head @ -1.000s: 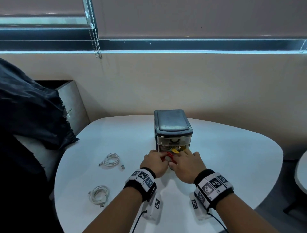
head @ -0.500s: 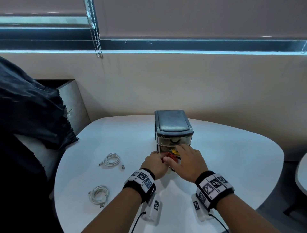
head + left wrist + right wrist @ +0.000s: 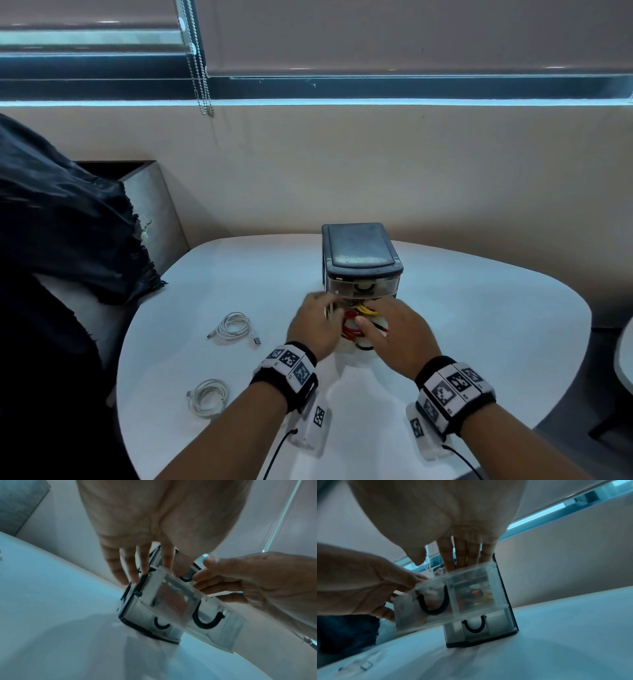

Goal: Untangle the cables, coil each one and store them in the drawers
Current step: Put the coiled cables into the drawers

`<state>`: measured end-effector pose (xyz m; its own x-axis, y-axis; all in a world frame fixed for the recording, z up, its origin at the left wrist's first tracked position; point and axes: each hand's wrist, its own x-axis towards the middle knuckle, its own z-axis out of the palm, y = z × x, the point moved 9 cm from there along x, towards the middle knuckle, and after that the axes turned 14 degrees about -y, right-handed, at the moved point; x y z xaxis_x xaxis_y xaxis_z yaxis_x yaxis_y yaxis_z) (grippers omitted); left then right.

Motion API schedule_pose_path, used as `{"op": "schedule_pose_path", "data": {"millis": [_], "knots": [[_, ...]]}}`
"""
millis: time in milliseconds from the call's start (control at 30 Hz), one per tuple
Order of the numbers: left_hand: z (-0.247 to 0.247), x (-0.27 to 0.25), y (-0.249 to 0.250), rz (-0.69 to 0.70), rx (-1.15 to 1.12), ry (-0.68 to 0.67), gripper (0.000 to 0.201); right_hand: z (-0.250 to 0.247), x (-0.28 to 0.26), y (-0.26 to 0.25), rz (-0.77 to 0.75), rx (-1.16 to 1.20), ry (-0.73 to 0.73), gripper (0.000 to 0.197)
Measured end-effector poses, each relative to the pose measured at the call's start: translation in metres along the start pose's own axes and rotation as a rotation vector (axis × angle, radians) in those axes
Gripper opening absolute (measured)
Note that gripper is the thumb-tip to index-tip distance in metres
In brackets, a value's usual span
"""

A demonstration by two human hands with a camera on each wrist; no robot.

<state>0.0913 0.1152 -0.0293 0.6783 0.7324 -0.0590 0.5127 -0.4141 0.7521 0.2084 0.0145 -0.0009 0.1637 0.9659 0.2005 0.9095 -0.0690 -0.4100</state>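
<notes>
A small drawer unit (image 3: 359, 253) with a dark top stands mid-table. Its middle clear drawer (image 3: 171, 601) is pulled out and holds a red coiled cable (image 3: 349, 329) and a yellow cable (image 3: 366, 310). My right hand (image 3: 380, 318) reaches over the drawer with straight fingers (image 3: 462, 555) pointing down into it onto the cables. My left hand (image 3: 320, 308) lies along the left side of the unit and drawer, its fingers (image 3: 132, 574) straight against the frame. Two white coiled cables (image 3: 234, 325) (image 3: 207, 397) lie on the table to the left.
The white rounded table (image 3: 479, 325) ends close to my arms and at the right. A dark cloth (image 3: 61, 222) hangs over a seat on the left. The wall and a blind chain (image 3: 200, 68) stand behind the unit.
My left hand has moved from the drawer front up along the unit's left side. My right hand has shifted over the drawer, and the red coil now lies inside it.
</notes>
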Motion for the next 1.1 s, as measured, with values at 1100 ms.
{"op": "schedule_pose_path", "data": {"millis": [1100], "knots": [[-0.036,0.029,0.062,-0.003,0.292,-0.310,0.093,-0.024,0.066,0.015,0.183,-0.297,-0.239,0.069]]}}
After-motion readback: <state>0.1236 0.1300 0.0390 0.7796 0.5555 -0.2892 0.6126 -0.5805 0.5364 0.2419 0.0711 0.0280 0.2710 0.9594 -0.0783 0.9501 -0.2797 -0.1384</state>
